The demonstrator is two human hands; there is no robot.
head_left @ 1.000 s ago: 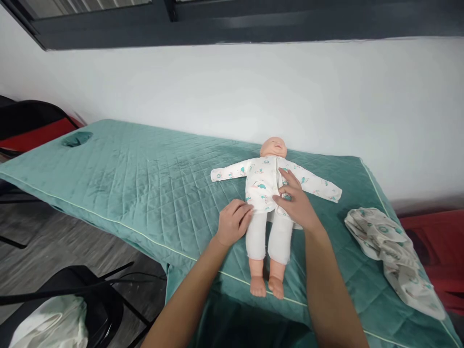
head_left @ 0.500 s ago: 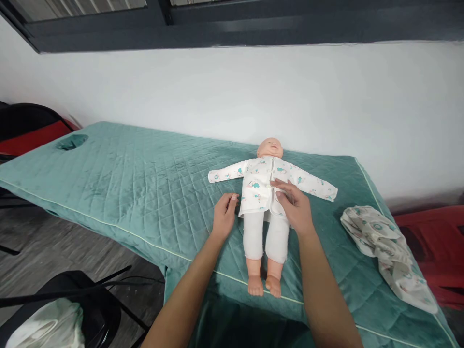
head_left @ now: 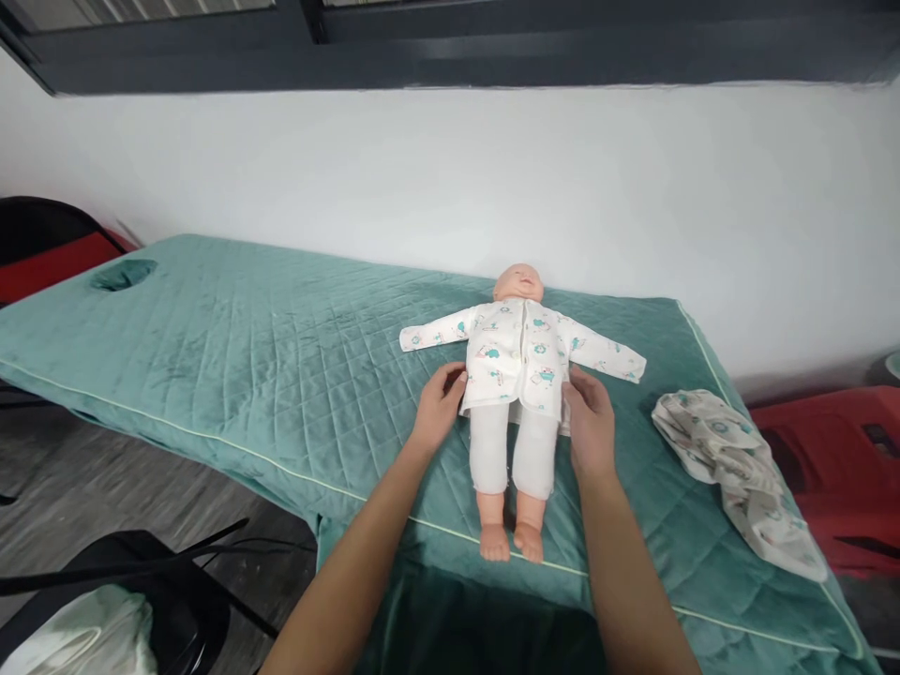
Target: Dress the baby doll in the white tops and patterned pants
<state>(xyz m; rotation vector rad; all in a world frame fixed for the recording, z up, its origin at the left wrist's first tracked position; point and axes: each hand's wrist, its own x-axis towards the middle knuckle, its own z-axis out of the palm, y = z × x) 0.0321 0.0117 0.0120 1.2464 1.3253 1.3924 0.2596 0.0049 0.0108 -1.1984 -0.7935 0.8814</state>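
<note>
A baby doll lies on its back on the green quilted bed cover, bare feet toward me. It wears a white printed baby jacket with long sleeves spread to both sides, and its legs are white down to the ankles. My left hand is closed at the jacket's left side edge, fingertips pinched at the cloth. On the opposite side, my right hand holds the jacket's edge near the hem, thumb in front and the other fingers partly hidden.
A crumpled printed cloth lies at the bed's right edge. Beyond it stands a red plastic object. A black chair with pale cloth on it is at lower left. The white wall borders the bed's far side.
My right hand has moved from the jacket's front opening out to its right side edge. The jacket's right front now lies flatter. My left hand stays at the left side.
</note>
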